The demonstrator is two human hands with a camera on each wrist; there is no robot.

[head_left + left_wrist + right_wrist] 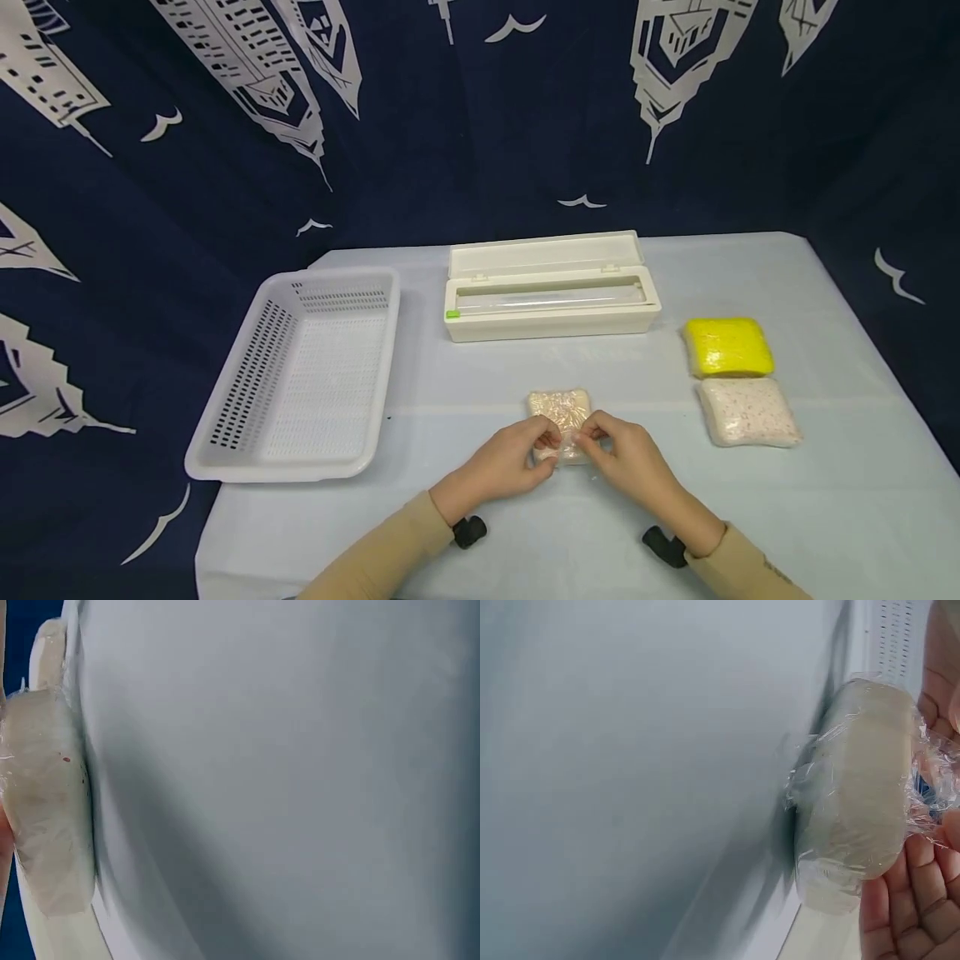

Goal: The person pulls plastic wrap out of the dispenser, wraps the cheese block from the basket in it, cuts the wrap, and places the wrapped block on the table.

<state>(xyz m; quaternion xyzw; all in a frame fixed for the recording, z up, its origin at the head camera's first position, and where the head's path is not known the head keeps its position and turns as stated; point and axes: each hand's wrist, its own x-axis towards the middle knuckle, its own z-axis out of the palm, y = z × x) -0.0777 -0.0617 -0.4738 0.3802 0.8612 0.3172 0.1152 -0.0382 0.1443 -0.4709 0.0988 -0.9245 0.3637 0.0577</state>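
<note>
A beige block point(558, 406) wrapped in clear cling film lies on the table between both hands. Curled fingers of my left hand point(513, 460) pinch the film at its near left side. From the right, my right hand point(636, 463) pinches the film with thumb and fingertips. Loose, crumpled cling film point(937, 784) bunches up between the hands in the right wrist view. That same view shows the block's smooth side with film folds hanging at its lower edge. In the left wrist view the block appears at the left edge, and most of the left hand is out of frame.
Behind the block stands a cream cling film dispenser point(551, 323), its lid raised and a clear roll inside. A white perforated basket point(360, 454) is at the left. On the right lie a yellow wrapped block point(727, 347) and a pale speckled wrapped block point(750, 412).
</note>
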